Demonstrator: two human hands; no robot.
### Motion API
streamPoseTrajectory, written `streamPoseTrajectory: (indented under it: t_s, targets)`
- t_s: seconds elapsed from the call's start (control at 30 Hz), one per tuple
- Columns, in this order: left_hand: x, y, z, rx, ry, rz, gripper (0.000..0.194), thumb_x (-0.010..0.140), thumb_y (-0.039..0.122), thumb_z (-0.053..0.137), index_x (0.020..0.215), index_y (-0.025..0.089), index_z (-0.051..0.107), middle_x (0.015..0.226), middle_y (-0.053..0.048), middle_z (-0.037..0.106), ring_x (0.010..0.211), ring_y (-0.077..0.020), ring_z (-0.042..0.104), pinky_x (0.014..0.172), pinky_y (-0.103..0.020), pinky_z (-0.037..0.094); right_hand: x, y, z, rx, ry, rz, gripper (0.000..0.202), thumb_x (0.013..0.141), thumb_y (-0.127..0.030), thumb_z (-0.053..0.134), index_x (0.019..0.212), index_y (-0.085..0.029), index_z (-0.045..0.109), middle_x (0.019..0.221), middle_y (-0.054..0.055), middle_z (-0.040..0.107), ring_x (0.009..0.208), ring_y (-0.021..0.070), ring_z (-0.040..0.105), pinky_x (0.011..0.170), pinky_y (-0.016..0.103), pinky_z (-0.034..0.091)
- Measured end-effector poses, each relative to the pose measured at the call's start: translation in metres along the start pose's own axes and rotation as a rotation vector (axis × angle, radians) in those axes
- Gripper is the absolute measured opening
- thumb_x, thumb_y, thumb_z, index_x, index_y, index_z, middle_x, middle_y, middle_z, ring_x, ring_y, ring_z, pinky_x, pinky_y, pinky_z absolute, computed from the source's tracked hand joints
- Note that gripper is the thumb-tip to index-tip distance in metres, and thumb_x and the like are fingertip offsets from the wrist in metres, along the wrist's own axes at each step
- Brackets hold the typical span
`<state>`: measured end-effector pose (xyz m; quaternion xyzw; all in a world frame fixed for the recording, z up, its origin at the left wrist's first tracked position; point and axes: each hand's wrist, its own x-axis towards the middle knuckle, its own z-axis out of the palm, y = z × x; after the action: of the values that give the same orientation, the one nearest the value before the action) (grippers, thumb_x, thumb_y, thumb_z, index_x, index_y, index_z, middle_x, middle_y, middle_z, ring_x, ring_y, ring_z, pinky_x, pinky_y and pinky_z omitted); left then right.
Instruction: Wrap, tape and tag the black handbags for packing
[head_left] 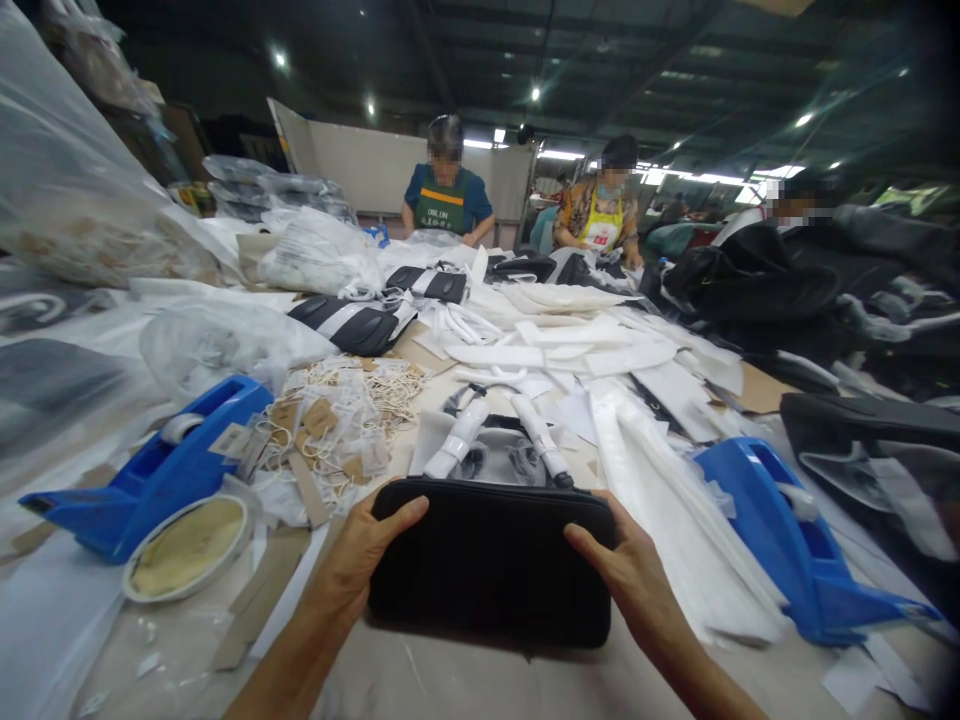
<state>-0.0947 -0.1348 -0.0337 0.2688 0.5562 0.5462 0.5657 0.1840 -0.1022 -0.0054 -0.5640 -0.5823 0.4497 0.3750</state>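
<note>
A black handbag [491,570] is held upright at the near middle of the table, one broad side facing me. My left hand [360,560] grips its left end, thumb on the near face and fingers hidden behind. At the right end my right hand [622,555] holds it the same way. Two handle parts wrapped in white foam [459,440] rise behind the bag's top edge and lean away from me. Clear plastic and some dark strap parts show between them.
Blue tape dispensers stand left [180,460] and right [780,540]. A round tub [187,548] and a pile of corded tags [337,420] lie left. White foam sheets [585,340] cover the middle; wrapped black bags [349,322] lie beyond. Two co-workers [448,195] [600,215] are across the table.
</note>
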Motion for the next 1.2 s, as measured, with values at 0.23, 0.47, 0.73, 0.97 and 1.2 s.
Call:
streamPoseTrajectory:
  t_s: [0.23,0.47,0.73,0.97,1.2]
  targets:
    - [0.001,0.000,0.005,0.055,0.016,0.036,0.037,0.069,0.038,0.076,0.099,0.018,0.066,0.091,-0.003,0.072,0.083,-0.0225,0.068,0.078,-0.033,0.054,0.003,0.013,0.006,0.005,0.044,0.023,0.030,0.076,-0.050,0.066,0.080,-0.022,0.055,0.069,-0.003,0.057,0.068,0.0171,0.053,0.062,0.027,0.043]
    - [0.009,0.000,0.008,0.365,0.064,0.168,0.035,0.071,0.045,0.071,0.091,0.017,0.067,0.081,-0.002,0.070,0.076,-0.0208,0.064,0.073,-0.030,0.051,0.008,0.030,0.011,0.032,0.042,0.085,0.032,0.075,-0.052,0.066,0.084,-0.022,0.059,0.076,0.000,0.064,0.073,0.0207,0.058,0.065,0.029,0.046]
    - [0.015,-0.001,0.008,0.694,0.154,0.337,0.032,0.072,0.050,0.066,0.080,0.020,0.061,0.070,0.001,0.062,0.071,-0.0200,0.059,0.068,-0.029,0.046,0.015,0.034,0.007,-0.062,0.027,0.066,0.035,0.075,-0.055,0.064,0.081,-0.021,0.058,0.072,-0.001,0.063,0.072,0.0207,0.058,0.065,0.030,0.044]
    - [0.015,-0.007,0.007,0.598,0.171,0.352,0.037,0.068,0.052,0.069,0.083,0.019,0.061,0.073,0.002,0.063,0.072,-0.0192,0.060,0.069,-0.028,0.047,0.009,0.034,0.002,-0.015,-0.004,0.024,0.034,0.079,-0.053,0.060,0.083,-0.020,0.059,0.077,-0.001,0.064,0.072,0.0186,0.057,0.065,0.029,0.044]
    - [0.015,-0.012,0.005,0.544,0.208,0.337,0.042,0.066,0.053,0.071,0.087,0.018,0.061,0.075,0.001,0.064,0.071,-0.0186,0.060,0.068,-0.027,0.048,0.012,0.022,-0.003,0.065,-0.045,0.029,0.035,0.075,-0.052,0.064,0.079,-0.018,0.060,0.071,-0.001,0.061,0.068,0.0167,0.055,0.060,0.027,0.042]
